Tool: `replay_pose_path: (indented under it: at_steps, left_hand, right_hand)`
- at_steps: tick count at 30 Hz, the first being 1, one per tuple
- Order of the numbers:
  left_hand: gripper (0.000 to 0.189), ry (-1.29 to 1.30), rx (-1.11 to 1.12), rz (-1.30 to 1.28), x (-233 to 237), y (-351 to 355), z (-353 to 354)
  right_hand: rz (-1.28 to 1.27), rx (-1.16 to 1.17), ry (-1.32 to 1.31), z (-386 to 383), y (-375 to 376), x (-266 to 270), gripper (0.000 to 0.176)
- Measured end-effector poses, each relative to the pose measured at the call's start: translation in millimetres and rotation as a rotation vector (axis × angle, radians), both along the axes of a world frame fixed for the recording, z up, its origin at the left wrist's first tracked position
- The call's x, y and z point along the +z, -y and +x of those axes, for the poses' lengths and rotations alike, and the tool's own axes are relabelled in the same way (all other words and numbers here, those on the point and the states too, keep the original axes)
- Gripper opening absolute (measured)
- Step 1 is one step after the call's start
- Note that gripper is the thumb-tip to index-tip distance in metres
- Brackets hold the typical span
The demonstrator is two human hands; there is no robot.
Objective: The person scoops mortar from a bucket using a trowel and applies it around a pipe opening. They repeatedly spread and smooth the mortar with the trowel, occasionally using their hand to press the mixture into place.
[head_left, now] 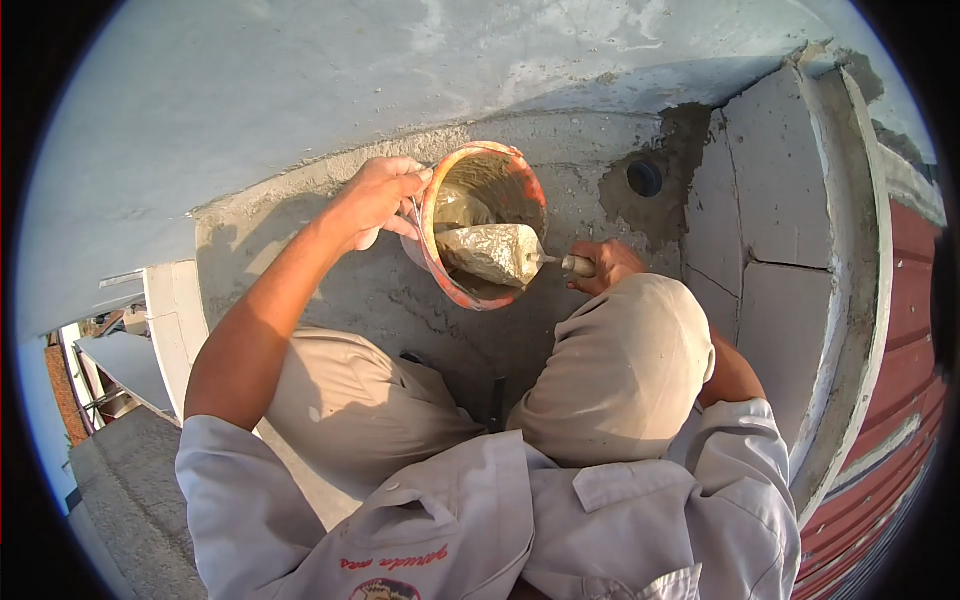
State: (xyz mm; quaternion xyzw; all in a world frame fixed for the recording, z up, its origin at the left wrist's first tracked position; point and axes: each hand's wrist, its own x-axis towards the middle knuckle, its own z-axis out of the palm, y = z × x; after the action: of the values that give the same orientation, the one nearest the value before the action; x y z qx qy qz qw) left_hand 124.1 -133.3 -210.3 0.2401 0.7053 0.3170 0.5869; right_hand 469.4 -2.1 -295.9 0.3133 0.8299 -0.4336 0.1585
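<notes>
An orange-red bucket, crusted with mortar and tilted, stands in front of my knees. My left hand grips its rim and handle at the left side, fingers closed. Wet grey mortar lies inside the bucket. My right hand is wrapped round the wooden handle of a trowel, just right of the bucket. The trowel's blade is coated with mortar and reaches over the rim into the bucket's mouth. My right knee partly hides the right forearm.
A grey plastered wall runs along the far side. To the right are a round drain hole with damp mortar around it and a low wall of pale blocks. Beyond that wall lies a red corrugated roof. A drop opens at lower left.
</notes>
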Motion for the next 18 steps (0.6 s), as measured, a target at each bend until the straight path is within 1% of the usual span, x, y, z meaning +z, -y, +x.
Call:
replay_pose_path:
  at_steps: [3, 5, 6, 8, 9, 10, 13, 14, 16, 18]
  left_hand:
    - [0.026, 0.015, 0.01, 0.01, -5, -1, -2]
    - [0.031, 0.022, 0.018, 0.023, -7, 1, -4]
    - [0.029, 0.012, 0.028, 0.009, -7, 3, -6]
    - [0.025, 0.01, 0.024, 0.003, -9, 4, -8]
    - [0.025, 0.009, 0.03, 0.0, -9, 4, -7]
    - [0.026, 0.009, 0.035, -0.001, -7, 6, -7]
    - [0.027, 0.022, 0.03, 0.011, -10, 9, -14]
    - [0.027, 0.025, 0.03, 0.011, -11, 10, -16]
    - [0.026, 0.034, 0.027, 0.009, -10, 8, -17]
    - [0.027, 0.061, 0.016, 0.022, -12, 6, -17]
  right_hand:
    - [0.121, -0.042, 0.054, -1, 7, -18, 0.027]
    - [0.098, -0.076, -0.007, -2, 8, -19, 0.026]
    - [0.092, -0.098, -0.034, -1, 7, -15, 0.025]
    - [0.048, -0.137, -0.054, 5, 1, 1, 0.025]
    - [0.036, -0.166, -0.058, 8, -2, 18, 0.024]
    - [0.055, -0.207, -0.012, 10, -6, 37, 0.025]
    - [0.179, -0.287, -0.086, 45, -15, 69, 0.029]
    - [0.139, -0.424, -0.099, 57, -20, 70, 0.034]
    - [0.273, -0.489, -0.077, 85, -39, 91, 0.04]
    - [0.144, -0.782, 0.089, 89, -66, 123, 0.041]
